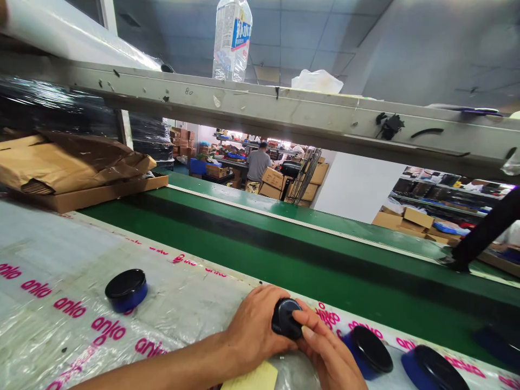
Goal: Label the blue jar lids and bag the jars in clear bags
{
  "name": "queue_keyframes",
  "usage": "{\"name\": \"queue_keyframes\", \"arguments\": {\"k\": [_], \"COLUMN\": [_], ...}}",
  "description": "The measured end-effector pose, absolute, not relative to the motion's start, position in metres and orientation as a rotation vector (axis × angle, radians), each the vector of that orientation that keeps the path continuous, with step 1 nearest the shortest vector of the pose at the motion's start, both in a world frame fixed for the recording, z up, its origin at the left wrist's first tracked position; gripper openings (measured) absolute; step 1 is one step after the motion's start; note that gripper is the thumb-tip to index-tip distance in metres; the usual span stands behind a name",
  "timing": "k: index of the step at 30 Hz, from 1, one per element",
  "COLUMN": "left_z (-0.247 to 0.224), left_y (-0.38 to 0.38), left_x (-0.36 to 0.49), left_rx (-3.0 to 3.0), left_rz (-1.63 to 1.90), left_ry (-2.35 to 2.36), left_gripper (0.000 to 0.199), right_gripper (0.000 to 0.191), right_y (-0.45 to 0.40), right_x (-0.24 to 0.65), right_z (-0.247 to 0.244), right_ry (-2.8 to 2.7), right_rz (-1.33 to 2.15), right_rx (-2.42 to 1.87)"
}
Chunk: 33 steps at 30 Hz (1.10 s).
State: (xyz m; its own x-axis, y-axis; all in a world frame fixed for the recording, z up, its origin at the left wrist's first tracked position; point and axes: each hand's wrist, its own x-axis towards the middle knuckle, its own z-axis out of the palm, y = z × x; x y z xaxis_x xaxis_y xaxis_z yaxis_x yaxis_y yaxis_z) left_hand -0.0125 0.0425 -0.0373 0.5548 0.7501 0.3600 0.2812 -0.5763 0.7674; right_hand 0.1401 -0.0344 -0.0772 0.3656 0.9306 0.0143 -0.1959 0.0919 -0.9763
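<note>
A small round black piece, its flat face turned up toward me, is between my two hands. My left hand is curled around its left side and grips it. My right hand has its thumb and fingers pressed together at the right edge of the face. The piece's underside is hidden by my fingers. Just right of my right hand is a round blue piece with a glossy black top, and a similar piece lies beyond it. A third one sits apart on the left.
Plastic film with pink lettering covers the table. A yellow paper lies under my left forearm. Behind runs a green conveyor belt, with a cardboard tray at left. A beam overhead bears a bottle. A person is far back.
</note>
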Motion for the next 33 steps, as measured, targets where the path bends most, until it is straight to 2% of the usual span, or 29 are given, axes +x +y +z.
{"name": "queue_keyframes", "arguments": {"k": [7, 15, 33], "left_z": [-0.0362, -0.0368, -0.0334], "left_y": [0.0425, 0.0431, 0.0427], "left_x": [-0.0135, -0.0126, -0.0136], "left_rx": [2.146, 2.138, 2.113], "left_rz": [0.909, 0.907, 0.852], "left_ry": [0.817, 0.825, 0.853], "left_gripper": [0.062, 0.055, 0.056], "right_gripper": [0.042, 0.041, 0.026], "right_y": [-0.0346, -0.0344, -0.0292], "right_x": [0.1384, 0.1363, 0.1347], "right_z": [-0.0742, -0.0696, -0.0748], "right_ry": [-0.803, -0.794, -0.856], "right_rz": [1.009, 1.014, 0.941], "right_rx": [-1.174, -1.161, -1.170]}}
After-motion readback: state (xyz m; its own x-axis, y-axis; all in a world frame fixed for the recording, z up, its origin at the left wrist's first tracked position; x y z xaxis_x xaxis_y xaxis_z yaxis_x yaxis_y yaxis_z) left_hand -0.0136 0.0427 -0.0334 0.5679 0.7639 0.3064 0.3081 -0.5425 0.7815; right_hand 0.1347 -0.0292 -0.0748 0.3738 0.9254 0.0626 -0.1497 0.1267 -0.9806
